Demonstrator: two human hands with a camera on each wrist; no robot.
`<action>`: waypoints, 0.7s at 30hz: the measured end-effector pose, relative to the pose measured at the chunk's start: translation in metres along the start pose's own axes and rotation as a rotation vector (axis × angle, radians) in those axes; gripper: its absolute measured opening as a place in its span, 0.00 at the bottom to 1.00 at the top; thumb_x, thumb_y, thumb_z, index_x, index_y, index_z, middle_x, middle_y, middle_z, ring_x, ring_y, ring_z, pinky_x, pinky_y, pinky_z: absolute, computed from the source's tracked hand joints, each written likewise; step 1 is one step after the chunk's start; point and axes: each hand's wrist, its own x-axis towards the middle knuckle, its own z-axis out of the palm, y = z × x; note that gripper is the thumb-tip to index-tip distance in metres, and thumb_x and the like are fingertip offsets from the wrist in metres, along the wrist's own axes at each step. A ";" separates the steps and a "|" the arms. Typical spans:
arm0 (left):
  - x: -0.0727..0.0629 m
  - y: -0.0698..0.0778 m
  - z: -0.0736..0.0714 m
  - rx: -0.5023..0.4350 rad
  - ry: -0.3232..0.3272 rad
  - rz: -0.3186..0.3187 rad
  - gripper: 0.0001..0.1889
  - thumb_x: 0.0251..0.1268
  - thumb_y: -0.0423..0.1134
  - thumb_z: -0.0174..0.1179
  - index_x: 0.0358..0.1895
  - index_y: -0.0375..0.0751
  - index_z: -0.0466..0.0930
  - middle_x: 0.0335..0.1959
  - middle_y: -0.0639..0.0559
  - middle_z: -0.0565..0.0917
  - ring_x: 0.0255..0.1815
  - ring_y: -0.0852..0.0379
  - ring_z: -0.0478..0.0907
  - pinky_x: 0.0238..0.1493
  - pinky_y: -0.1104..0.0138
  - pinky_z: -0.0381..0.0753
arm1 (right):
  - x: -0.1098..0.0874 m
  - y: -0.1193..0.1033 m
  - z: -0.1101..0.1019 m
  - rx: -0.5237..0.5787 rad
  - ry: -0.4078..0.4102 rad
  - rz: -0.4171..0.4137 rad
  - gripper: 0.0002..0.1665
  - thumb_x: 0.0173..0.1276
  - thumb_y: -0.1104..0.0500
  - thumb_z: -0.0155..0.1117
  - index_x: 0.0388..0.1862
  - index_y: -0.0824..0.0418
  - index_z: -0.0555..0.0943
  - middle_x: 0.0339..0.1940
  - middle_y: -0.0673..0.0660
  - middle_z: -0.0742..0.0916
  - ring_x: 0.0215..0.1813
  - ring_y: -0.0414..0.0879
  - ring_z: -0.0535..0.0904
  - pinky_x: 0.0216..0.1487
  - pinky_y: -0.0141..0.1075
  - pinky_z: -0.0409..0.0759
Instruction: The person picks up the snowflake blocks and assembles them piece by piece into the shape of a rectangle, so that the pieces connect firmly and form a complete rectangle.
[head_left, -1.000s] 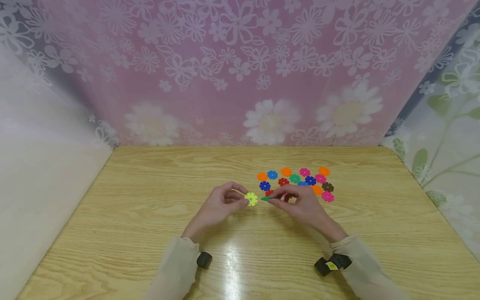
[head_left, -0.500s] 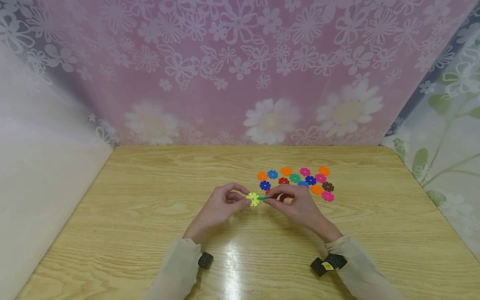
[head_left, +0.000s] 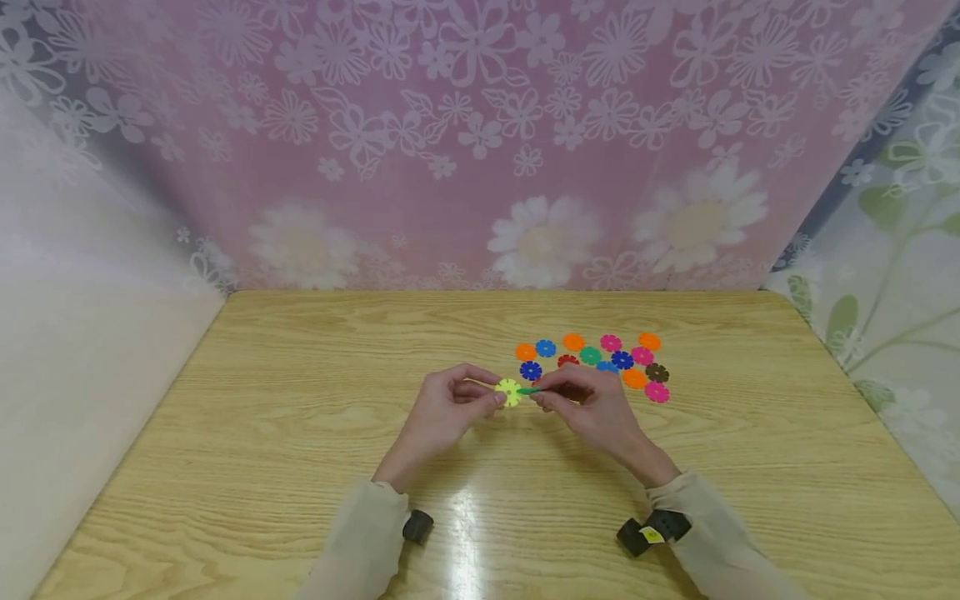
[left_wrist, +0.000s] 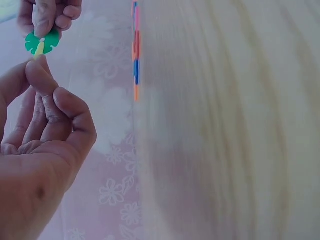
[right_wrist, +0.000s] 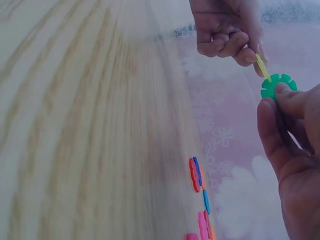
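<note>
My left hand (head_left: 455, 407) pinches a yellow notched plastic disc (head_left: 511, 392) between thumb and fingertips, its flat face toward the head camera. A green notched disc (left_wrist: 49, 42), seen edge-on in the head view, is pinched by my right hand (head_left: 591, 402). The two discs meet at their edges, roughly at right angles to each other. In the right wrist view the yellow disc (right_wrist: 262, 67) runs into a slot of the green disc (right_wrist: 274, 84). Both hands are held up above the table.
Several loose notched discs in orange, blue, pink, red, green and brown lie on the wooden table (head_left: 300, 433) behind and right of my right hand, among them a pink disc (head_left: 657, 392) and a brown disc (head_left: 657, 372). A floral curtain (head_left: 420, 167) hangs behind the table.
My right hand has moved left with the green disc, closing the gap to the yellow disc. My left hand has shifted slightly right, and both discs are now joined at the edge.
</note>
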 end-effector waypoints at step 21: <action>-0.002 0.007 -0.004 -0.003 0.010 0.040 0.10 0.69 0.37 0.67 0.51 0.46 0.85 0.41 0.47 0.90 0.43 0.38 0.87 0.48 0.52 0.87 | -0.004 -0.002 0.000 0.078 -0.009 0.206 0.09 0.66 0.72 0.69 0.43 0.65 0.87 0.41 0.63 0.89 0.38 0.49 0.88 0.44 0.31 0.87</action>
